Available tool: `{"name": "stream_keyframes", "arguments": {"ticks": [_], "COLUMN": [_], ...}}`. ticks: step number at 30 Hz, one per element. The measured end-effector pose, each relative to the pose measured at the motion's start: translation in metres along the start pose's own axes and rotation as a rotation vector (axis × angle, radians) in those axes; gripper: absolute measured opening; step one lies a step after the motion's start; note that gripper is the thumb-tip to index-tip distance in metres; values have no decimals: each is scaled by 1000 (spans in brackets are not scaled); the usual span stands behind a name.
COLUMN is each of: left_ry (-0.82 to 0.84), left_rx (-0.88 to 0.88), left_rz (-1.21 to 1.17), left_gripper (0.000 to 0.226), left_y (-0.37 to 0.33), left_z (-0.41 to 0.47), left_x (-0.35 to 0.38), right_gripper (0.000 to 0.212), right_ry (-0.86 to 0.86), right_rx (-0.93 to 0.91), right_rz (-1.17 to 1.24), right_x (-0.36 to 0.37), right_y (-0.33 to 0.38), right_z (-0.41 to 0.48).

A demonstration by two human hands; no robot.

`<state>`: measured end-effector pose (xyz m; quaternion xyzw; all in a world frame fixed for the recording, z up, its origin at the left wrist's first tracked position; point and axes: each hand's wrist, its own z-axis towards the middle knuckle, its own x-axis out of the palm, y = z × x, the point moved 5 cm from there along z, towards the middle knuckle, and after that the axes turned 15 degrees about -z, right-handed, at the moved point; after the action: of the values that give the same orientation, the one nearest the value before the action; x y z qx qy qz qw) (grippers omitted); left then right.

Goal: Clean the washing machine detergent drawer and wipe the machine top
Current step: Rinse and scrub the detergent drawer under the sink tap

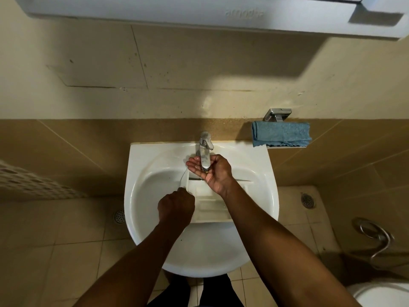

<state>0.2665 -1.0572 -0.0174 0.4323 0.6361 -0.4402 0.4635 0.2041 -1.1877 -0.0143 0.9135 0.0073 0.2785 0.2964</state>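
Hands over white sink [137,173]: left hand [176,207] curls tight round the left edge of the detergent drawer [210,207], fingertips hidden. Drawer lies in the basin, partly covered by the rt forearm. Right hand [210,171] is cupped palm-up under the tap [205,142], fingers relaxed, gripping nothing. Water flow hard to make out. Blue cloth [281,134] sits up right of tap.

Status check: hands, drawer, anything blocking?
Left hand grips drawer at its left edge. Right hand open, cupped palm-up under tap. Drawer lies in sink. Nothing blocking; blue cloth hangs right of tap.
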Motion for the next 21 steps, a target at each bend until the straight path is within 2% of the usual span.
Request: {"name": "stream_keyframes", "arguments": {"ticks": [7,11,14,16,18,21], "left_ry": [20,107,78,37,161,150], "left_rx": [-52,-38,-44,-45,-59,-74], "left_rz": [-129,-6,27,44,38,6], "left_gripper": [31,27,24,10,20,23], "left_y": [2,0,-1,-1,-1,1], "left_z": [4,-3,0,4,0,0], "left_x": [-4,-2,-4,-9,-4,-9], "right_gripper": [48,51,48,48,46,37], "right_ry": [14,50,21,-46,-124,-160], "right_rx": [28,55,109,147,168,21], "right_rz": [31,-63,-279,-525,-785,-1127], "right_x": [-6,0,-13,-34,-62,-104], "right_y": [-1,-3,-4,-4,-3,-3], "right_z": [1,-3,-25,-48,-73,-100]}}
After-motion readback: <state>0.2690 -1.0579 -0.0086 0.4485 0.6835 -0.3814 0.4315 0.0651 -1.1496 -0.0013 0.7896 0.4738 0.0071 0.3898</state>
